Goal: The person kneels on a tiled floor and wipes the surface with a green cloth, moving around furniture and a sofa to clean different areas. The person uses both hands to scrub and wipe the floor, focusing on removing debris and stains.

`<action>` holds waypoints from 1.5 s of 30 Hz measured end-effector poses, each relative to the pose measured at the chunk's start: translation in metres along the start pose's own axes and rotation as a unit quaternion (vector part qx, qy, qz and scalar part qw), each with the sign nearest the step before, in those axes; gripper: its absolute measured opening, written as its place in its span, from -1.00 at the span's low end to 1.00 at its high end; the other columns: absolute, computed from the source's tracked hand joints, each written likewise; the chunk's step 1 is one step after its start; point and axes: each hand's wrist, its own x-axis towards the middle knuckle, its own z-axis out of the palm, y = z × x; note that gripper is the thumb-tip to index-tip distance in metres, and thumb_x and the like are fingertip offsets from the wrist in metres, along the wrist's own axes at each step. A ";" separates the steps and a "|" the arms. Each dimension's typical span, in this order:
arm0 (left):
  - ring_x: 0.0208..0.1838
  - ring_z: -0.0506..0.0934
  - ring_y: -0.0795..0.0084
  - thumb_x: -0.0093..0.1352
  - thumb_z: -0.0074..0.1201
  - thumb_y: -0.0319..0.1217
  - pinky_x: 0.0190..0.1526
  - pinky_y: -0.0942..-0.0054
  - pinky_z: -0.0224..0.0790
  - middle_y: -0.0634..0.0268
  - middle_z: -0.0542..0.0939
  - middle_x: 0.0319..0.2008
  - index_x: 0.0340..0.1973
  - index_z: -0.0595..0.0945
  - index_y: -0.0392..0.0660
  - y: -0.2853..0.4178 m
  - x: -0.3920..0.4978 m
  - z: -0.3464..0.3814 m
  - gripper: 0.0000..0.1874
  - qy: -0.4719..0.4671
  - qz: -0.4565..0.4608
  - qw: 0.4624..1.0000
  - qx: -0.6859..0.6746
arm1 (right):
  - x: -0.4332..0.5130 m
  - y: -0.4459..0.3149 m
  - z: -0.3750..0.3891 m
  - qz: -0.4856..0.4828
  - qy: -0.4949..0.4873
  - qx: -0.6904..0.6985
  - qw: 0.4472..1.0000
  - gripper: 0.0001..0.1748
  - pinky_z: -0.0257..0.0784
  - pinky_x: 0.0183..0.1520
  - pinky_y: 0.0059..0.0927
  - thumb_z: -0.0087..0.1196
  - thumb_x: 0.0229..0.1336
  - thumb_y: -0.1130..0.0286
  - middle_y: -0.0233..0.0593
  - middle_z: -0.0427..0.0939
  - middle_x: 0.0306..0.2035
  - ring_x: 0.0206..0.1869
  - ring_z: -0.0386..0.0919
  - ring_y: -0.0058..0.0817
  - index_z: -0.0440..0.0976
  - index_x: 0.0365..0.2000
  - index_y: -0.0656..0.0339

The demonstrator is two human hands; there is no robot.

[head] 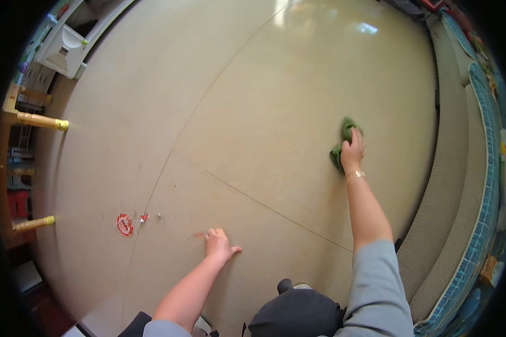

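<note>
My right hand (352, 150) grips a crumpled green cloth (336, 156) on the beige tiled floor (261, 105), arm stretched out to the right. Part of the cloth is hidden under the fingers. Lower down, my left hand (219, 245) rests on the floor with fingers curled and thumb out to the side. At its fingertips is a faint red smear (199, 234); whether the fingers hold anything is hidden. Left of that hand lie a round red-and-white sticker (125, 225), a small red-and-white scrap (143, 217) and a pale crumb (159, 215).
A sofa (451, 202) with blue checked covering (485, 168) runs along the right side. On the left stand turned wooden furniture legs (42, 121) and a white cabinet (63, 50). My dark-clothed knee (295, 316) is at the bottom. Thin tile joints cross the floor.
</note>
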 end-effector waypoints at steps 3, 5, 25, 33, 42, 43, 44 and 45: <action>0.13 0.42 -0.10 -0.06 0.61 -0.11 0.18 0.15 0.40 -0.13 0.43 0.04 -0.05 0.44 -0.38 0.008 0.003 -0.008 -0.13 -0.028 -0.028 0.999 -0.007 | 0.028 -0.067 0.061 -0.065 0.001 -0.084 0.994 -0.44 0.20 0.38 -0.06 -0.13 0.15 0.43 -0.12 0.46 0.26 0.31 0.38 -0.13 0.45 0.19 0.20; 0.14 0.42 -0.09 -0.06 0.62 -0.15 0.18 0.15 0.39 -0.14 0.42 0.04 -0.03 0.44 -0.39 0.007 0.004 -0.010 -0.13 -0.034 -0.045 0.998 -0.016 | -0.003 -0.144 0.113 -0.223 -0.053 -0.047 0.972 -0.47 0.23 0.33 -0.02 -0.08 0.14 0.44 -0.26 0.50 0.24 0.31 0.39 -0.24 0.49 0.16 0.02; 0.17 0.43 -0.19 -0.09 0.62 -0.04 0.18 0.10 0.40 -0.23 0.37 0.10 0.08 0.34 -0.43 0.003 0.016 0.008 0.05 -0.068 -0.035 0.997 0.027 | -0.002 0.043 -0.051 -0.021 -0.058 0.075 0.995 -0.43 0.30 0.39 -0.29 -0.17 -0.06 0.66 -0.14 0.62 0.09 0.18 0.54 -0.24 0.62 -0.03 0.26; -0.12 0.66 -0.01 0.45 -0.01 -0.23 0.04 0.08 0.45 -0.05 0.69 -0.27 -0.25 0.63 -0.18 -0.022 0.045 -0.065 -0.73 -0.171 0.138 0.975 -0.021 | -0.330 -0.150 -0.008 -0.293 -0.177 0.185 0.921 -0.60 0.39 -0.02 -0.21 0.13 -0.06 0.52 -0.49 0.67 -0.05 0.03 0.57 -0.44 0.67 -0.18 -0.11; 0.18 0.47 0.00 0.00 0.59 -0.19 0.12 0.17 0.51 -0.02 0.44 0.08 0.05 0.39 -0.28 0.046 0.089 -0.097 -0.15 -0.097 0.228 0.917 0.313 | -0.244 0.003 -0.135 0.200 -0.120 0.330 0.915 -0.34 0.15 0.46 -0.35 -0.37 0.01 0.78 -0.16 0.59 0.16 0.32 0.43 -0.38 0.64 -0.03 0.24; 0.19 0.46 0.01 -0.02 0.60 -0.18 0.12 0.18 0.51 -0.03 0.44 0.07 0.03 0.40 -0.28 0.049 0.091 -0.092 -0.14 -0.126 0.209 0.910 0.335 | -0.214 0.034 -0.146 0.272 -0.068 0.302 0.911 -0.37 0.18 0.44 -0.39 -0.34 0.04 0.76 -0.19 0.60 0.14 0.29 0.46 -0.43 0.62 0.01 0.26; 0.20 0.45 0.01 -0.05 0.62 -0.18 0.14 0.20 0.50 -0.03 0.44 0.07 0.03 0.40 -0.28 0.050 0.093 -0.088 -0.13 -0.121 0.197 0.909 0.346 | -0.186 0.061 -0.153 0.271 -0.034 0.244 0.930 -0.37 0.20 0.42 -0.41 -0.30 0.05 0.73 -0.21 0.59 0.17 0.29 0.45 -0.45 0.58 0.08 0.24; 0.22 0.44 0.01 -0.07 0.63 -0.19 0.15 0.22 0.50 -0.04 0.44 0.07 0.03 0.40 -0.29 0.050 0.095 -0.085 -0.11 -0.125 0.192 0.910 0.344 | -0.170 0.074 -0.151 0.249 0.040 0.181 0.951 -0.41 0.24 0.41 -0.36 -0.25 0.09 0.66 -0.20 0.59 0.17 0.25 0.50 -0.34 0.55 0.11 0.23</action>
